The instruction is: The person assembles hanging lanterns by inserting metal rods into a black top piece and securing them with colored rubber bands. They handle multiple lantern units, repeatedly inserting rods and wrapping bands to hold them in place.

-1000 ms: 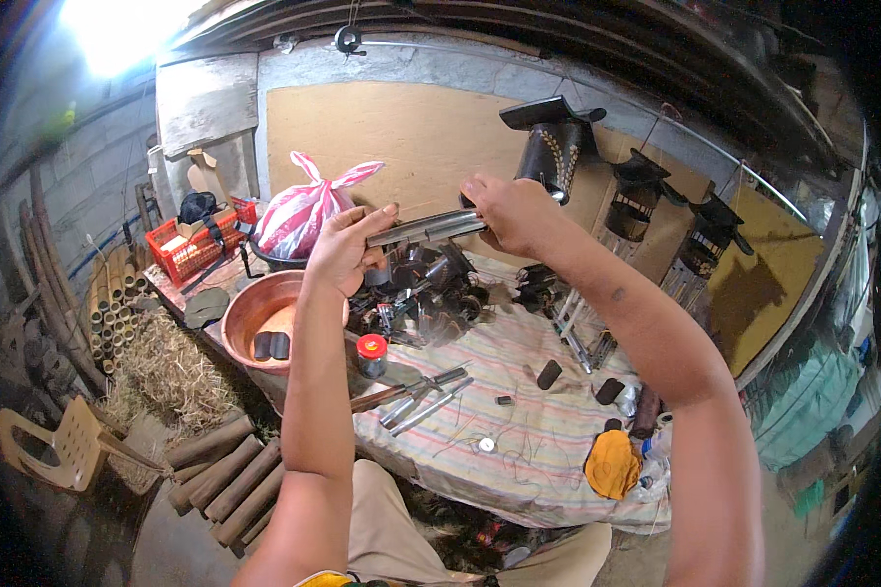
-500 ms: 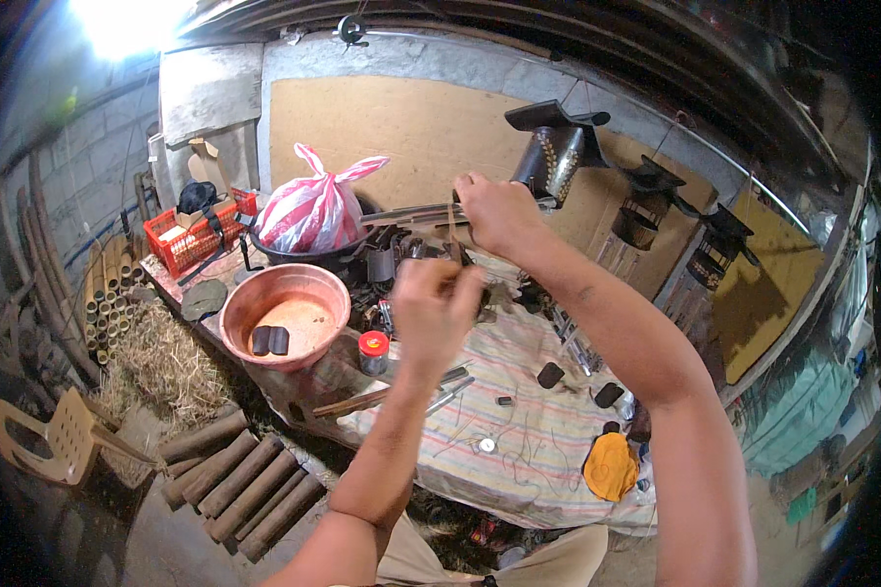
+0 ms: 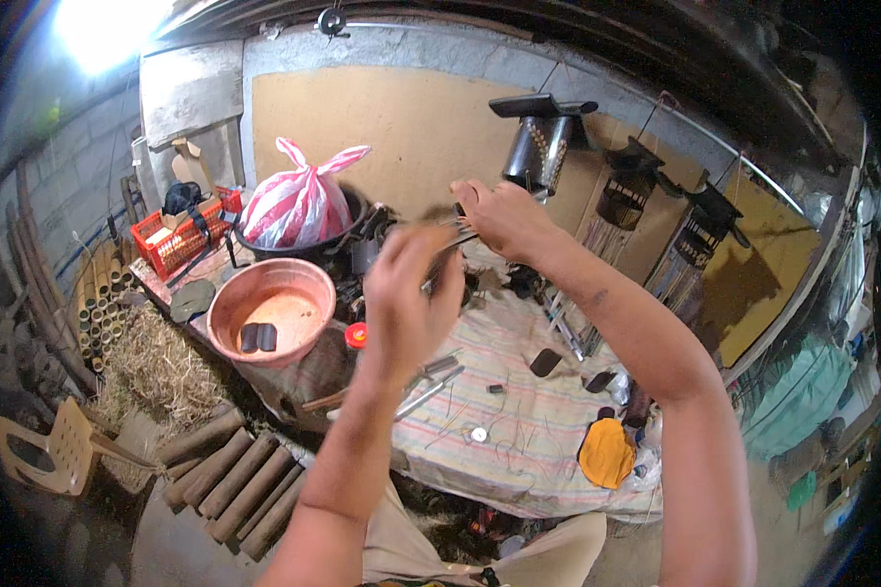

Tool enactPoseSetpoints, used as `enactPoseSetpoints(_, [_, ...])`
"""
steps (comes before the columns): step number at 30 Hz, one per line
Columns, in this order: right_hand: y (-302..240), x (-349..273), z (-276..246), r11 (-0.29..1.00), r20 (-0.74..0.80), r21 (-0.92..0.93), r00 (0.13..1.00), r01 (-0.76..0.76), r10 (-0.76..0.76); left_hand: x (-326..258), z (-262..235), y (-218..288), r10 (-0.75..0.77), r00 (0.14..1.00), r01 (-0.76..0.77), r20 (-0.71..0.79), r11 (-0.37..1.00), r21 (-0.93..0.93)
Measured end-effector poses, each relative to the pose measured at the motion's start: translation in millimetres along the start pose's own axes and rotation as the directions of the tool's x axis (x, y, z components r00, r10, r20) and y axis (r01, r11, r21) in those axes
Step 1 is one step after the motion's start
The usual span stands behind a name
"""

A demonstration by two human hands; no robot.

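Note:
My right hand [image 3: 507,221] is raised over the far side of the table, its fingers closed around a few thin strips [image 3: 463,235] that run toward my left hand. My left hand [image 3: 408,286] is close beside it, lower and nearer, with curled fingers. It is blurred, and what lies inside it is mostly hidden. Just beyond my right hand hangs a shiny dark cylinder [image 3: 536,150] with a dotted pattern and a dark curved top. Under both hands is the table [image 3: 460,435], covered with a striped cloth.
At left stand a pink basin [image 3: 235,338] holding two dark pieces, a red-and-white striped bag [image 3: 299,207] and a red crate [image 3: 181,245]. A red-lidded jar [image 3: 356,336], metal tubes [image 3: 429,393] and an orange cloth [image 3: 607,454] are on the table. Hanging pieces [image 3: 622,201] line the wall.
The strips pointed out leftward from my right hand before; now they appear shorter and angled down toward my left hand. My left hand has risen slightly and shifted left. The view has shifted a little.

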State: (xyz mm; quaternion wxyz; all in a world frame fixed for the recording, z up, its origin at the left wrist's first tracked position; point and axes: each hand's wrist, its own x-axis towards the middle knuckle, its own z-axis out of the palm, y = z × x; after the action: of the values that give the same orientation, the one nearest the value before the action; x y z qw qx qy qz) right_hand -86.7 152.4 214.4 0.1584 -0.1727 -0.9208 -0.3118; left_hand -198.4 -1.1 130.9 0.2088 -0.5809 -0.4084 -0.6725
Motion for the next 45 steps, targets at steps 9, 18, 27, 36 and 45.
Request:
enactPoseSetpoints(9, [0.0, -47.2, 20.3, 0.988, -0.33, -0.139, 0.937, 0.073, -0.115, 16.5, 50.5, -72.1, -0.382, 0.525, 0.674, 0.76, 0.733, -0.097])
enactPoseSetpoints(18, [44.1, -71.1, 58.6, 0.56, -0.269, 0.8, 0.706, -0.214, 0.655, -13.2, 77.8, -77.7, -0.409, 0.594, 0.668, 0.693, 0.731, -0.142])
enactPoseSetpoints(27, [40.4, -59.9, 99.0, 0.192, -0.109, 0.98, 0.681, -0.046, 0.724, -20.3, 91.5, -72.7, -0.316, 0.389, 0.849, 0.865, 0.488, -0.203])
enactPoseSetpoints(36, [34.1, -64.3, 95.0, 0.49, -0.246, 0.863, 0.741, -0.126, 0.625, -25.9, 97.9, -94.0, -0.283, 0.308, 0.92, 0.908, 0.333, -0.208])
enactPoseSetpoints(45, [47.1, -60.6, 92.3, 0.731, -0.435, 0.679, 0.762, -0.071, 0.479, -19.2, 117.1, -89.6, -0.382, 0.452, 0.855, 0.806, 0.443, -0.27])
